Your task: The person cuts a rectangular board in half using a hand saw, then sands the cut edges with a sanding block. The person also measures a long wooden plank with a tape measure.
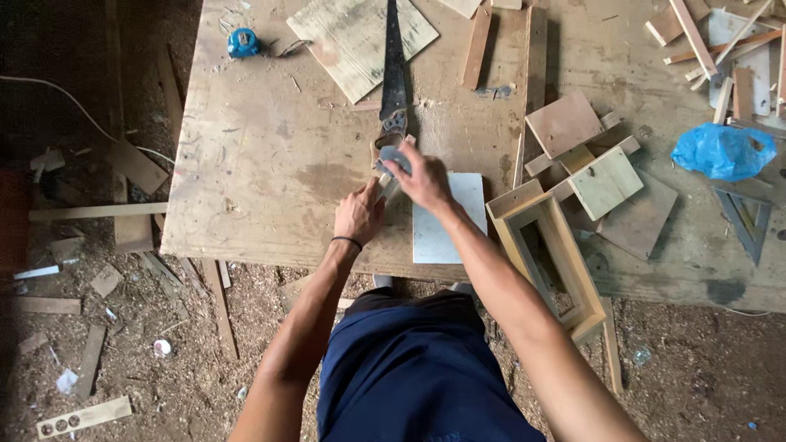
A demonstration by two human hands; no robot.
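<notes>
A hand saw [394, 74] lies on the plywood workbench [262, 164], blade pointing away from me, its wooden handle near the bench's front. My right hand [422, 176] is on the saw's handle with fingers curled over it. My left hand [359, 214], with a black band on the wrist, pinches a small wooden strip [388, 185] just below the handle. A pale rectangular board [449, 225] lies right of my hands, partly under my right forearm.
An open wooden box frame [547, 258] hangs over the bench's front edge at right, with square offcuts [606, 182] behind it. A blue tape measure [243, 42], a plywood sheet [352, 41], a blue plastic bag [722, 151] and a metal triangle square [747, 219] lie around. Scrap wood litters the sawdust floor.
</notes>
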